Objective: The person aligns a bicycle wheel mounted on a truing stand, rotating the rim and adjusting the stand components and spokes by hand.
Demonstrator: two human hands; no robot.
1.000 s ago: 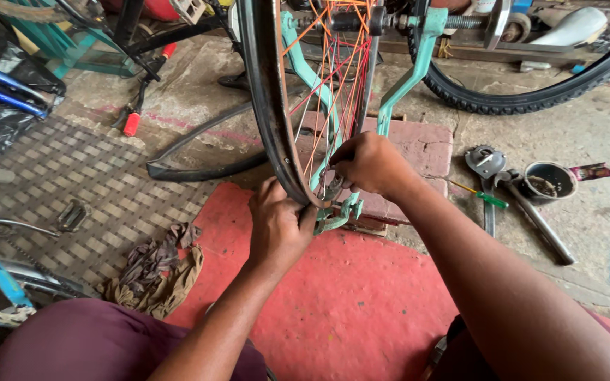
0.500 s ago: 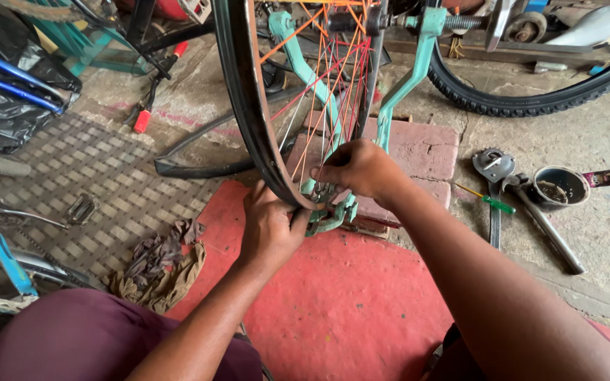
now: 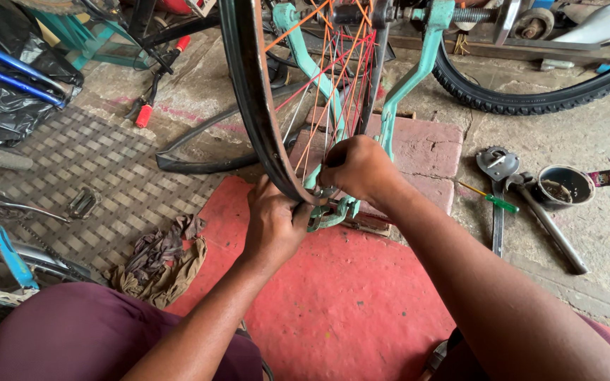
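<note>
- While my left hand [image 3: 277, 226] is closing its fingers around the dark wheel rim [image 3: 248, 106] at its lowest point, my right hand [image 3: 358, 169] is pinching something among the orange spokes [image 3: 333, 92]; what exactly, I cannot tell.
- I am seeing the wheel standing upright in a teal stand [image 3: 397, 106] above the red mat [image 3: 347, 303].
- To the right, a hammer [image 3: 548, 222] and a green-handled screwdriver [image 3: 492, 200] are lying on the floor.

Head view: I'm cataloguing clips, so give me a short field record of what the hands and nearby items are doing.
Setting: workshop floor, red mat
Left hand: grips the bottom of the wheel rim
Right hand: closed at the spokes just inside the rim; what it pinches is hidden
Frame: teal fork holds the wheel upright
Right of mat: hammer, green-handled screwdriver, small round tin
Left of mat: crumpled rag
</note>
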